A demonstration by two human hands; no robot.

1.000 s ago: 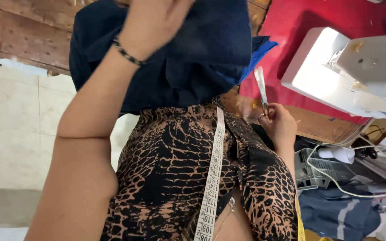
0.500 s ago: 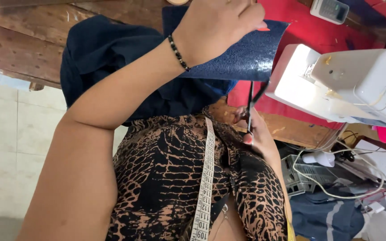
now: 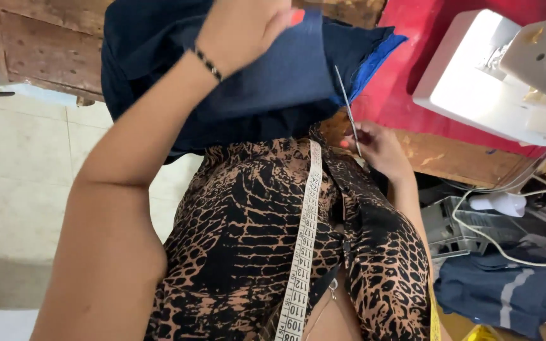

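Head view: looking down over the person's own chest and arms.
Left hand [image 3: 248, 28]: at 12 o'clock, fingers closed on the top of the cloth, a dark bead bracelet [image 3: 208, 63] at the wrist.
Cloth [image 3: 266, 82]: dark blue, held up in front of the chest, a brighter blue edge at its 3 o'clock corner.
Right hand [image 3: 374, 148]: right of centre, at 5 o'clock from the cloth, fingers pinched round the scissors' handles.
Scissors [image 3: 347, 107]: thin blades, pointing to 11 o'clock, tip at the cloth's right edge.
Tape [image 3: 303, 246]: white measuring tape hanging down the patterned dress.
Machine [image 3: 507, 76]: white sewing machine at 2 o'clock on a red table [image 3: 406, 95].
Cable [image 3: 494, 243]: white, at 4 o'clock.
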